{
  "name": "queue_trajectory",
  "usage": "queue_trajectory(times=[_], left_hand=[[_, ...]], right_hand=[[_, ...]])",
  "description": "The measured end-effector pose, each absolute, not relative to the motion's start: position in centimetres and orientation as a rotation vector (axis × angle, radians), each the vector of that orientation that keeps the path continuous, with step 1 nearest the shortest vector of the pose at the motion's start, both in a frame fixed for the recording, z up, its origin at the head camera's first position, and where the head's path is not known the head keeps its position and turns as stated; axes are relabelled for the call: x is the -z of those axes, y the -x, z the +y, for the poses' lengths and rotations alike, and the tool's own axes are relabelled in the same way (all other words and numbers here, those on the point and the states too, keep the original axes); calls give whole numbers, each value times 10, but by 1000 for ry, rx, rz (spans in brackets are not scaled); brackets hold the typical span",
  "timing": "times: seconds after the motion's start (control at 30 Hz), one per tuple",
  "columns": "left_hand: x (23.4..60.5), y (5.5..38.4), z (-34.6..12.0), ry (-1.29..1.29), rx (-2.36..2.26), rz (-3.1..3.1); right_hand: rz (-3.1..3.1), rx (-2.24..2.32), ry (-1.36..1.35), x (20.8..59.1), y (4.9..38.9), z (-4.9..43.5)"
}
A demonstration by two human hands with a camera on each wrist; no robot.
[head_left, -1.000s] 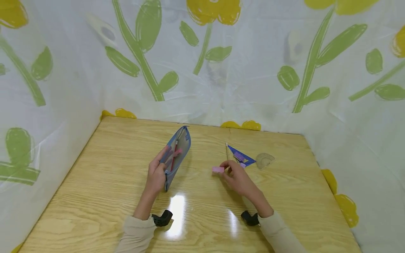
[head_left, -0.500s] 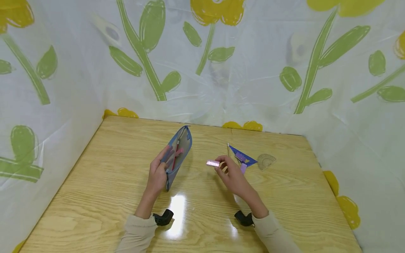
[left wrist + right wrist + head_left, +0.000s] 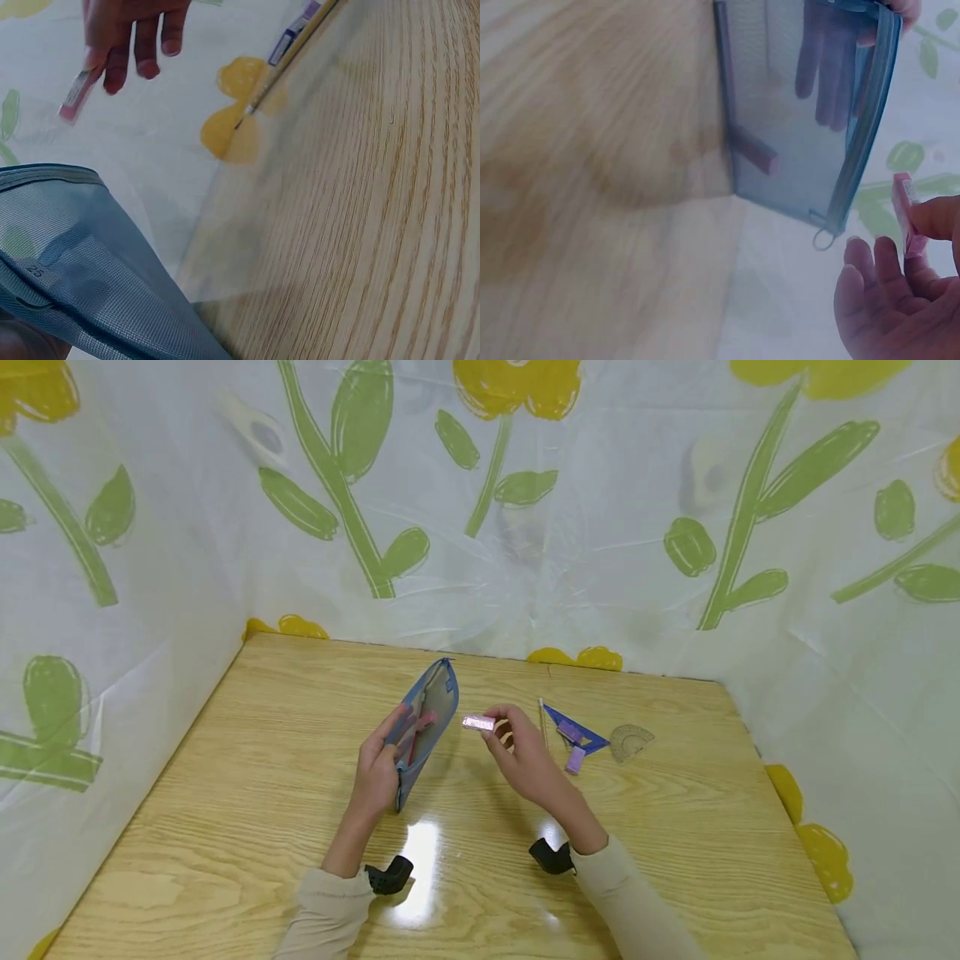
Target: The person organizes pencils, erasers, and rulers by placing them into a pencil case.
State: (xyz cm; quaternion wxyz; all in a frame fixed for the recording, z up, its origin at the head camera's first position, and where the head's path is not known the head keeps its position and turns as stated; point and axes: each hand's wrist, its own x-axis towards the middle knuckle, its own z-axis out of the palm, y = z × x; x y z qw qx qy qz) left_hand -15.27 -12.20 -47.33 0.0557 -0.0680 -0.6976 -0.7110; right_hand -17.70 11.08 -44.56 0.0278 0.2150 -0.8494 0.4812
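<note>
My left hand (image 3: 375, 777) grips a blue mesh zip pencil case (image 3: 444, 706) by its side, tilted with its mouth gaping. Inside lie a red pencil (image 3: 413, 747) and a pink block (image 3: 756, 152) that looks like an eraser. Between thumb and fingers, my right hand (image 3: 528, 764) pinches a pink eraser (image 3: 477, 722) just right of the case, apart from it. The right wrist view shows that hand's other fingers spread loosely beside the zip (image 3: 862, 150). Part of my left hand shows through the mesh.
Right of my right hand lie a blue set square (image 3: 596, 744), two purple erasers (image 3: 575, 760) on or beside it, a pencil-like stick (image 3: 543, 722) and a clear protractor (image 3: 630, 742). Flower-printed white sheets wall the wooden table (image 3: 225, 777) at the back and sides.
My right hand has carried the pink eraser left and away from me, closer to the pencil case. My left hand and the case have stayed nearly still.
</note>
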Motion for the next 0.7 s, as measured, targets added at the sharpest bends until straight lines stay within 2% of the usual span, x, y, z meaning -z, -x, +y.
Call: queue_trajectory(times=[0.37, 0.7], left_hand=[[474, 154, -123, 171, 2138, -2123], [476, 155, -125, 188, 2118, -2139]], right_hand=[[-2614, -1423, -841, 438, 196, 78], [-2626, -1396, -832, 439, 198, 68]])
